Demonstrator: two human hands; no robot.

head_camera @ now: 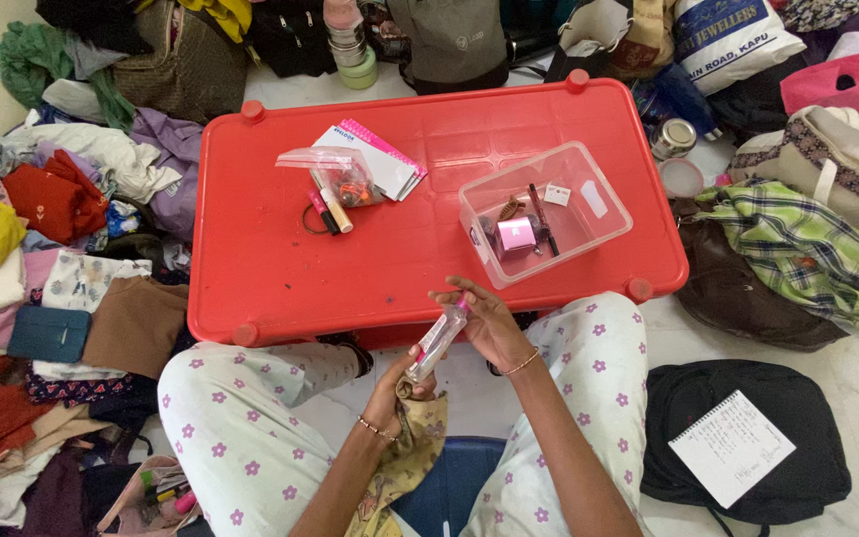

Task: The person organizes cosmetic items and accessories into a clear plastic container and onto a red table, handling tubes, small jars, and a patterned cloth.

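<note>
One slim clear tube (438, 341) with pink ends sits between both hands, held over the lap just in front of the near edge of the red plastic table (280, 249). The right hand (489, 320) closes its fingertips around the tube's upper end, near the pink cap; the left hand (392, 393) grips the lower end, and a yellow patterned cloth (412, 447) is bunched under it (whether its fingers pinch the cloth too, I cannot tell). By its look the tube is light, stiff and smooth, probably hard plastic, so it could slip between bare fingers; a hold on the two ends, where the caps give a ridge, seems steadier than one on the glossy middle.

On the table I count one clear plastic box (603, 214), which holds a pink-capped jar, a dark pencil-like stick and a few small bits too small to tell. One zip bag (335, 171) of small items lies to the left of it, on one white notepad with a pink edge (380, 159). Two short cosmetic sticks (330, 212) lie just beside the bag, one dark and one pale. One spiral notepad (731, 447) rests on a black bag on the floor to the right
</note>
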